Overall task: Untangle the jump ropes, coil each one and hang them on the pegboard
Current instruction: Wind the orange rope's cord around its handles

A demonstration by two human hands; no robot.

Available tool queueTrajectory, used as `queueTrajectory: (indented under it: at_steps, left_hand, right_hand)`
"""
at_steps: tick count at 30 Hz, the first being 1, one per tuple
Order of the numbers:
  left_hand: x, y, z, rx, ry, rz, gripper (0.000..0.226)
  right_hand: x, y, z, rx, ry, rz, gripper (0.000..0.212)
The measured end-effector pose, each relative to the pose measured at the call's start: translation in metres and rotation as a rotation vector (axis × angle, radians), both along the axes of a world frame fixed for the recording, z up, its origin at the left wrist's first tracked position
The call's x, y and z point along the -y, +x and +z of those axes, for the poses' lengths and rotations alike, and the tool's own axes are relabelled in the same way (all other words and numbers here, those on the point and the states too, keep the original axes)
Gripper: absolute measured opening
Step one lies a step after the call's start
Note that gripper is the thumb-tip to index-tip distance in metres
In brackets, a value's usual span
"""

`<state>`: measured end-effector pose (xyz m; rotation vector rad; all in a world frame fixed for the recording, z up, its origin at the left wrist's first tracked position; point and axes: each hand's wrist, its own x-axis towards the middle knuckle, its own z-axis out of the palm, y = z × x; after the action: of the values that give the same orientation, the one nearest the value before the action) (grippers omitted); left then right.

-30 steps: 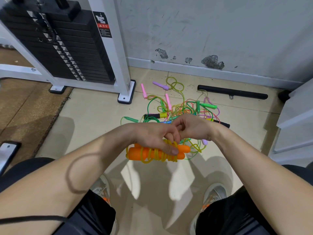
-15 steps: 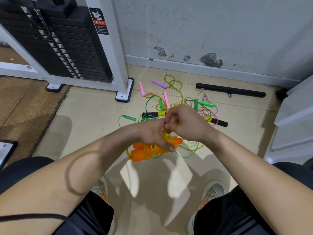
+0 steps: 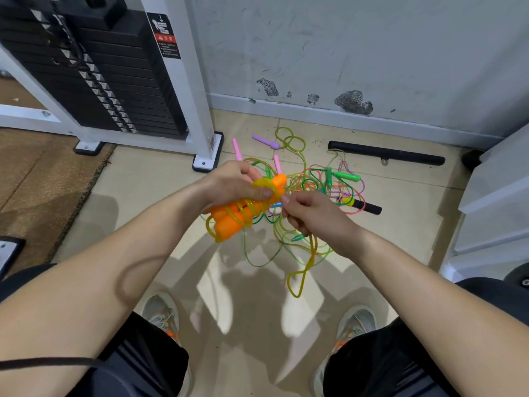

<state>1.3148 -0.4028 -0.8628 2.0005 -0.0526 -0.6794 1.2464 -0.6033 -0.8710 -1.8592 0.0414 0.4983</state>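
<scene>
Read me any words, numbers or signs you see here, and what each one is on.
No words or numbers are legible.
Black sticker on the white machine post: arrow, hand picture, red warning band; its small white print is too blurred.
Small label at the post's foot: too small to read.

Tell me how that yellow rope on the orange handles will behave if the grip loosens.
Probably floppy: the yellow rope droops in a slack loop below the right hand. Its glossy coils round the orange handles look springy, so they may unwind unless the left hand pins them.
</scene>
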Motion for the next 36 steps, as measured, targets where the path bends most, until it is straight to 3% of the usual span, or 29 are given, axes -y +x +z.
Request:
queueTrajectory:
  at_steps: [5, 10, 15, 18, 21, 23, 25, 28, 32, 36]
  left_hand:
    - [-0.001, -0.001, 0.006, -0.069, -0.231, 0.077, 0.030]
    - [-0.006, -0.004, 0.009, -0.115, -0.289, -0.098, 0.042]
    - [-0.006, -0.009, 0.009, -0.176, -0.370, -0.224, 0.031]
    - [-0.004, -0.013, 0.010, -0.218, -0.364, -0.354, 0.061]
    - [0.000, -0.018, 0.011, -0.207, -0.295, -0.459, 0.075]
    - [0.003, -0.020, 0.010, -0.180, -0.235, -0.475, 0.061]
    - [0.003, -0.021, 0.007, -0.148, -0.193, -0.474, 0.045]
    - [0.004, -0.024, 0.006, -0.118, -0.150, -0.484, 0.032]
    - [0.014, -0.031, 0.002, -0.060, -0.032, -0.510, 0.042]
    - [0.019, -0.030, -0.003, -0.060, 0.088, -0.527, 0.033]
  right_hand:
    - [-0.008, 0.000, -0.013, -0.156, 0.133, 0.133, 0.047]
    - [0.007, 0.011, -0.011, -0.124, -0.052, 0.325, 0.058]
    - [0.027, 0.028, -0.012, -0.088, 0.083, 0.430, 0.013]
    - [0.026, 0.028, -0.020, -0.190, 0.204, 0.515, 0.011]
    - [0.021, 0.029, -0.021, -0.114, -0.078, 0.577, 0.020]
    - [0.019, 0.031, -0.018, 0.002, -0.368, 0.601, 0.033]
    - [0.019, 0.032, -0.016, 0.073, -0.510, 0.595, 0.039]
    - [0.016, 0.034, -0.010, 0.155, -0.513, 0.627, 0.028]
    - [0.016, 0.037, 0.005, 0.217, -0.515, 0.620, 0.015]
    - [0.012, 0.033, 0.005, 0.375, -0.644, 0.468, 0.021]
